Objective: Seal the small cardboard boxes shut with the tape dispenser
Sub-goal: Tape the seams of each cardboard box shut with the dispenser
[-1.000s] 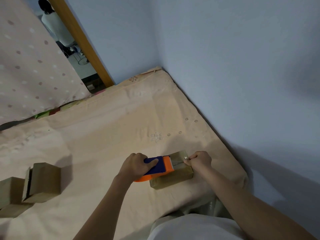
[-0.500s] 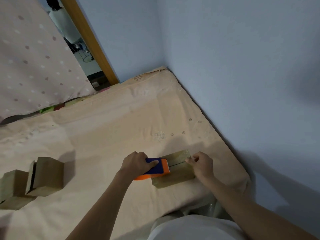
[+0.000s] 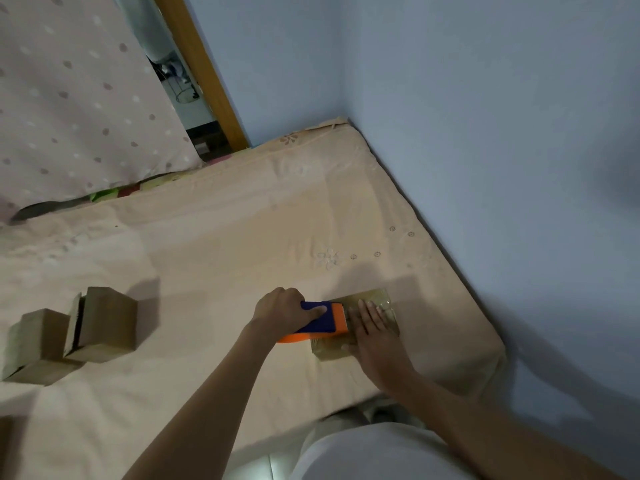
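A person, seen from a camera on their own head, leans over a bed [image 3: 242,237] covered with a pale peach sheet that carries faint embroidered flowers. Near the bed's right side, close to a light blue wall [image 3: 485,133], sits a small cardboard box [image 3: 377,299], plain brown and low, its top glossy with clear tape. The right hand [image 3: 372,327] lies flat on the box top, fingers [image 3: 367,315] straight and spread a little, pressing down. The left hand [image 3: 282,311] grips a tape dispenser [image 3: 323,322] with its fingers curled round it and the thumb laid across its dark blue upper part; the dispenser's orange end touches the left edge of the box top, just beside the right hand's fingertips, and an orange rounded part shows underneath the wrist. Well apart to the left, two more small cardboard boxes stand touching each other: a nearer box [image 3: 38,344] at the left edge of the view, and a second box [image 3: 104,323] tilted up on its side with one flap standing slightly away from it. No brand, label or writing can be read on the boxes or the dispenser. A spotted pale cloth [image 3: 69,98] rises behind the bed, beside a wooden door frame [image 3: 204,74].
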`<state>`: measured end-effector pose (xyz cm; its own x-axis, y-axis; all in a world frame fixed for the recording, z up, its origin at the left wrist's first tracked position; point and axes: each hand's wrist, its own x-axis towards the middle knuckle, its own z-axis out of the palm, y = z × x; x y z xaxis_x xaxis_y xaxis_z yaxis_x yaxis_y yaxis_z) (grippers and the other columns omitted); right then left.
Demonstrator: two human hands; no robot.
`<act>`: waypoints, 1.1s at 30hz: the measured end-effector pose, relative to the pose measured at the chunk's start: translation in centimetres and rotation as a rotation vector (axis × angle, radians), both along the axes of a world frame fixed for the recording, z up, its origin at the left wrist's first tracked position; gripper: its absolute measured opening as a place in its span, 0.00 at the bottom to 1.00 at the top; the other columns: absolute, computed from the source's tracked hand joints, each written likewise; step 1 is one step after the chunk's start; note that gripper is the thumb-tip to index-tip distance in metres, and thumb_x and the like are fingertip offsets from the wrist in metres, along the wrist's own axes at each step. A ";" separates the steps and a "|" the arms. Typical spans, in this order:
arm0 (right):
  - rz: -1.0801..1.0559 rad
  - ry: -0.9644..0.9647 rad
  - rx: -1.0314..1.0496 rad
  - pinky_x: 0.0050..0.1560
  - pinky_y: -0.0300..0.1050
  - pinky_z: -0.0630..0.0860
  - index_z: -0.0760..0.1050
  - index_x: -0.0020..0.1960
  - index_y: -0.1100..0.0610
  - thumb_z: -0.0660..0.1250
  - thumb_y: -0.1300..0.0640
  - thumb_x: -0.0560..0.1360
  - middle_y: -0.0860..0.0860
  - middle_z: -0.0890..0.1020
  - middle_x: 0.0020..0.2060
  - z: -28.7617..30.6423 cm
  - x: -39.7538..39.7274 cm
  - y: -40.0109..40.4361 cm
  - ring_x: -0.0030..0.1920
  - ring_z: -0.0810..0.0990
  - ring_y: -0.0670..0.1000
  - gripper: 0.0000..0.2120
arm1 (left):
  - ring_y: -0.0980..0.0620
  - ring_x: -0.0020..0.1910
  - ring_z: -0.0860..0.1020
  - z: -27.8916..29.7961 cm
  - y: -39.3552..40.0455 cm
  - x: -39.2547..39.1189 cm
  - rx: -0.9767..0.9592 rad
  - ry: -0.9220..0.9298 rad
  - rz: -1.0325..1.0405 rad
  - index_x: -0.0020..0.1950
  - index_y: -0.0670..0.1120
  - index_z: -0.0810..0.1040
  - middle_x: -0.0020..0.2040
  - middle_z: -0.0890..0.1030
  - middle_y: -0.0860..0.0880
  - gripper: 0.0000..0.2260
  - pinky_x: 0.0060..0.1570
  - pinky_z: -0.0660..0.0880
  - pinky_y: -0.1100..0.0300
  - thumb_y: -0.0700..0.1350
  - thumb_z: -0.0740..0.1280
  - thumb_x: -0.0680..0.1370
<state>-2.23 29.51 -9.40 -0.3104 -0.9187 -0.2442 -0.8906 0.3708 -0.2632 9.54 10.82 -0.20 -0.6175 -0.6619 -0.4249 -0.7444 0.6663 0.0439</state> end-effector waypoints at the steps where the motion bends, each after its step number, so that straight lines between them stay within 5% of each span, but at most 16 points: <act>1: -0.013 -0.002 -0.011 0.72 0.55 0.55 0.73 0.71 0.62 0.43 0.39 0.83 0.62 0.75 0.69 0.0 0.0 0.0 0.70 0.74 0.61 0.35 | 0.53 0.38 0.76 0.1 0.1 0.0 0.001 0.005 0.003 0.42 0.49 0.77 0.34 0.75 0.53 0.25 0.35 0.69 0.60 0.70 0.59 0.76; 17: -0.028 -0.051 -0.072 0.71 0.52 0.59 0.74 0.70 0.61 0.39 0.37 0.83 0.60 0.76 0.68 -0.6 -0.6 0.0 0.69 0.75 0.59 0.38 | 0.55 0.36 0.79 0.2 -1.6 2.7 0.089 0.025 -0.009 0.41 0.48 0.79 0.36 0.81 0.52 0.28 0.37 0.72 0.61 0.71 0.57 0.77; 21: -0.025 -0.058 -0.161 0.79 0.49 0.51 0.66 0.76 0.58 0.36 0.32 0.80 0.57 0.68 0.75 -1.4 -0.9 0.1 0.76 0.64 0.57 0.41 | 0.54 0.34 0.79 0.0 -1.6 3.1 0.127 0.047 -0.002 0.38 0.49 0.78 0.33 0.80 0.52 0.27 0.35 0.70 0.63 0.70 0.57 0.77; 26: -0.029 -0.100 -0.171 0.77 0.46 0.42 0.59 0.80 0.55 0.38 0.29 0.76 0.53 0.58 0.79 -1.2 -0.9 0.0 0.80 0.55 0.54 0.42 | 0.53 0.34 0.79 0.3 -1.9 3.2 0.176 0.054 -0.010 0.36 0.49 0.76 0.32 0.79 0.52 0.26 0.35 0.70 0.63 0.69 0.58 0.78; 30: -0.035 -0.087 -0.182 0.75 0.50 0.63 0.73 0.72 0.57 0.43 0.34 0.80 0.56 0.74 0.71 -1.0 -1.0 0.1 0.72 0.72 0.56 0.37 | 0.56 0.31 0.75 0.8 -2.8 3.6 0.214 0.025 -0.013 0.33 0.51 0.73 0.29 0.76 0.54 0.24 0.34 0.68 0.64 0.68 0.59 0.78; 33: -0.040 -0.083 -0.167 0.73 0.51 0.63 0.75 0.70 0.58 0.42 0.35 0.82 0.56 0.77 0.68 -0.9 -0.9 0.1 0.70 0.75 0.57 0.36 | 0.55 0.31 0.74 0.9 -3.6 4.2 0.216 0.008 0.007 0.31 0.50 0.72 0.29 0.75 0.53 0.25 0.35 0.67 0.63 0.69 0.60 0.78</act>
